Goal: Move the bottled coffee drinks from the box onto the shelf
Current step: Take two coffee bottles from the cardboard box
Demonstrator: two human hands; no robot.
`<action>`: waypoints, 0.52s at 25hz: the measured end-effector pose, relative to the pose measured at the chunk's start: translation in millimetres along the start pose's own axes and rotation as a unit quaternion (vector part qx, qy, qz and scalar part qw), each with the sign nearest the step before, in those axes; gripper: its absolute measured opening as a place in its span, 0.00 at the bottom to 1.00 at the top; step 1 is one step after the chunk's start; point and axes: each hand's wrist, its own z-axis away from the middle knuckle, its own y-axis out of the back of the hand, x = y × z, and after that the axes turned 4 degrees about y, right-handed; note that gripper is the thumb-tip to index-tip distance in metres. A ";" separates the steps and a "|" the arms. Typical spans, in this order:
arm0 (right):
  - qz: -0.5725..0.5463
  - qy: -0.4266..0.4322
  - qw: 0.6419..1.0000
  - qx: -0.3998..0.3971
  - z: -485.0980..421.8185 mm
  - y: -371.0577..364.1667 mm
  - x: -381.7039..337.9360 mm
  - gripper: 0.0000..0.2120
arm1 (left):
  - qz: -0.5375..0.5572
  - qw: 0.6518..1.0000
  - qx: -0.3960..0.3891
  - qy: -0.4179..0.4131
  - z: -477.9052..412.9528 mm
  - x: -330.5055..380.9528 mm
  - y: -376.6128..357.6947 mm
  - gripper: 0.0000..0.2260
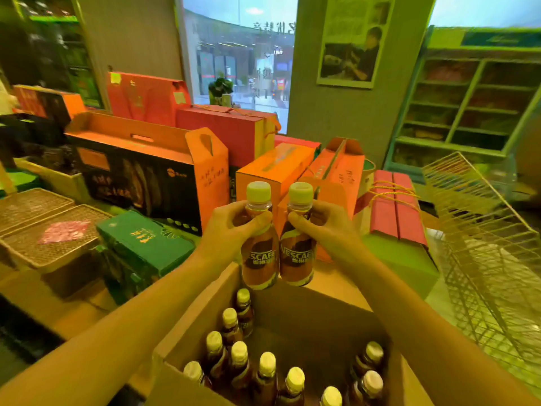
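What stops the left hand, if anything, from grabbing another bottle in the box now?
Probably no: the left hand grips a bottle by its neck. The box is open and the bottles inside stand uncovered, so only the full hand blocks it.

Left hand [231, 227]: bare on my feed, with the knuckles and the thumb in plain view.
Right hand [325, 230]: bare as well, and I can see the back of it and the thumb.
Left forearm [131, 323]: uncovered from the wrist to the bottom-left edge of my frame (the wide lens makes it look long and thick near the camera).
Right forearm [409, 317]: uncovered from the wrist to the lower-right edge.
Sleeves: I cannot tell, as the upper arms lie outside my view.
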 end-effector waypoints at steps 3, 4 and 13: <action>-0.004 0.036 0.995 -0.090 -3.5 -39.2 -15.7 0.06 | -0.032 0.996 0.085 0.010 38.0 20.7 33.7 0.05; -0.011 0.046 0.992 -0.121 -3.6 -56.0 -21.3 0.06 | -0.044 0.993 0.113 0.012 52.4 27.7 47.6 0.06; -0.131 0.093 0.910 -0.382 44.1 -283.1 -106.5 0.03 | -0.136 0.895 0.423 0.038 242.7 98.4 196.0 0.07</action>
